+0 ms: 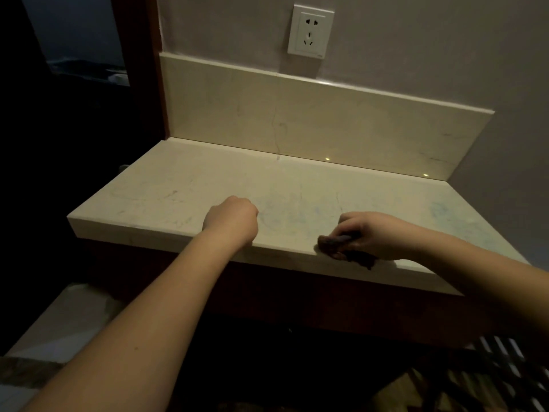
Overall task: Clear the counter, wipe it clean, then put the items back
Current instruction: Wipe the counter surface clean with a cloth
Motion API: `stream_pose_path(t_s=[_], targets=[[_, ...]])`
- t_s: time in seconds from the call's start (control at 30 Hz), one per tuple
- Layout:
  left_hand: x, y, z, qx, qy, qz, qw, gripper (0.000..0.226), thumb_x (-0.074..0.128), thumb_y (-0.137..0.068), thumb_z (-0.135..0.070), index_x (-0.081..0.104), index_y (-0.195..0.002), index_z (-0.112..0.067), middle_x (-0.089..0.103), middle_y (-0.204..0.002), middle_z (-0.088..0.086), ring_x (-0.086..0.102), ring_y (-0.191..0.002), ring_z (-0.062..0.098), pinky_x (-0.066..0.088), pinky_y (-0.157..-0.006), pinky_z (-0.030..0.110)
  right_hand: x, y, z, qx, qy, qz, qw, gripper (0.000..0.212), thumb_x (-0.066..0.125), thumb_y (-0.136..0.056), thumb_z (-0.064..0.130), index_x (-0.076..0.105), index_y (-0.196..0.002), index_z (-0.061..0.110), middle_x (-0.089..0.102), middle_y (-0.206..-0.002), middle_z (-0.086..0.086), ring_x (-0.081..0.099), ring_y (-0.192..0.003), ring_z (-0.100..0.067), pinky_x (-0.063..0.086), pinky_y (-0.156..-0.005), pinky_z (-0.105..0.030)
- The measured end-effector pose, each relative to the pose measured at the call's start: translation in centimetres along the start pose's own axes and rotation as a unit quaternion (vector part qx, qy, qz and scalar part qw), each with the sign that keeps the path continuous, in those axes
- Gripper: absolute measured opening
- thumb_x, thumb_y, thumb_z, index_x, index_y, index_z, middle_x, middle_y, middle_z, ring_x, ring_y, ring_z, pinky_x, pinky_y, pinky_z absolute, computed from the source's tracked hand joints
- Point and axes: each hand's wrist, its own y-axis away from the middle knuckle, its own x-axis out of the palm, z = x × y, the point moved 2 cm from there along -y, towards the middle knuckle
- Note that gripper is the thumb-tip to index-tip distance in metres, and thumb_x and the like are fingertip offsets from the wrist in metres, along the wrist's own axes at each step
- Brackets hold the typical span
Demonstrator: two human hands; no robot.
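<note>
A cream marble counter (184,185) fills the middle of the view, with faint bluish smears on its right half. My right hand (377,233) grips a dark crumpled cloth (341,248) and presses it on the counter's front edge. My left hand (231,218) rests on the counter near the front edge as a fist, fingers curled under and holding nothing that I can see. No other items stand on the counter.
A marble backsplash (297,114) rises behind the counter, with a white wall socket (310,32) above it. A dark wooden frame (142,69) borders the left side. Below at the right lies something with black and white stripes (505,367).
</note>
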Motion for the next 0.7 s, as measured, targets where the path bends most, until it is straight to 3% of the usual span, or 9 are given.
stream_pose_path(t_s=[0.23, 0.33, 0.47, 0.63, 0.7], targets=[[-0.4, -0.2, 0.2, -0.028, 0.041, 0.028, 0.998, 0.028, 0.063, -0.078, -0.007, 0.043, -0.067, -0.024, 0.054, -0.104, 0.006, 0.053, -0.096, 0.029, 0.051, -0.078, 0.04, 0.1, -3.6, 2.6, -0.011, 0.007, -0.044, 0.999, 0.024, 0.059, -0.092, 0.027, 0.067, -0.113, 0.022, 0.057, -0.106, 0.006, 0.053, -0.095, -0.014, 0.039, -0.079, -0.026], [-0.5, -0.2, -0.1, -0.047, 0.052, 0.028, 0.997, 0.02, 0.062, -0.075, -0.005, 0.055, -0.072, -0.023, 0.054, -0.096, 0.004, 0.056, -0.088, 0.028, 0.054, -0.077, 0.04, 0.8, -4.4, 3.6, -0.026, -0.008, -0.077, 0.997, 0.026, 0.057, -0.093, 0.03, 0.067, -0.115, 0.023, 0.056, -0.105, 0.006, 0.054, -0.093, -0.015, 0.042, -0.078, -0.027], [-0.2, -0.3, 0.3, -0.041, 0.059, 0.012, 0.997, 0.016, 0.056, -0.071, -0.006, 0.058, -0.072, -0.022, 0.058, -0.098, 0.003, 0.057, -0.09, 0.029, 0.055, -0.08, 0.041, 0.9, -1.4, 1.4, -0.063, -0.006, -0.058, 0.996, 0.025, 0.059, -0.092, 0.032, 0.068, -0.115, 0.026, 0.054, -0.098, 0.01, 0.053, -0.086, -0.01, 0.041, -0.072, -0.025], [-0.3, -0.4, 0.2, -0.053, 0.087, -0.027, 0.994, 0.024, 0.047, -0.084, -0.02, 0.071, -0.085, -0.024, 0.065, -0.099, -0.001, 0.059, -0.089, 0.025, 0.054, -0.078, 0.035, 0.2, 0.6, -1.8, -0.081, 0.054, -0.021, 0.995, 0.026, 0.056, -0.093, 0.032, 0.067, -0.116, 0.027, 0.055, -0.105, 0.011, 0.051, -0.085, -0.007, 0.038, -0.069, -0.022], [-0.8, -0.3, -0.2, -0.07, 0.087, -0.033, 0.993, 0.028, 0.047, -0.088, -0.026, 0.074, -0.082, -0.02, 0.066, -0.091, -0.002, 0.06, -0.084, 0.023, 0.054, -0.075, 0.033, -0.3, -0.5, -2.4, -0.076, 0.04, -0.027, 0.996, 0.025, 0.057, -0.093, 0.031, 0.067, -0.115, 0.024, 0.057, -0.108, 0.008, 0.053, -0.091, -0.011, 0.041, -0.075, -0.026]])
